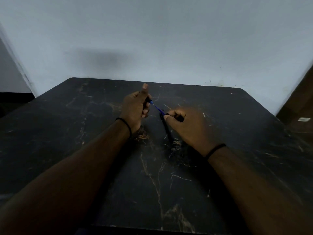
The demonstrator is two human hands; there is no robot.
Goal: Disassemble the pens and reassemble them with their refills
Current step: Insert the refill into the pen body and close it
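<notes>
My left hand [135,107] is curled round a dark pen barrel [148,99], thumb pointing up; only the barrel's end shows past the fingers. A thin blue refill [158,108] runs from that barrel end down and right to my right hand [188,126], whose thumb and fingers pinch its lower end. Below the refill, a second black pen [166,131] lies on the black marbled table [169,175], partly under my right hand. Whether the refill's upper end is inside the barrel is unclear.
The table's far edge meets a pale wall [152,39]. A brown wooden surface [301,106] stands at the right, with a small white object [304,119] on it. A dark gap lies left of the table.
</notes>
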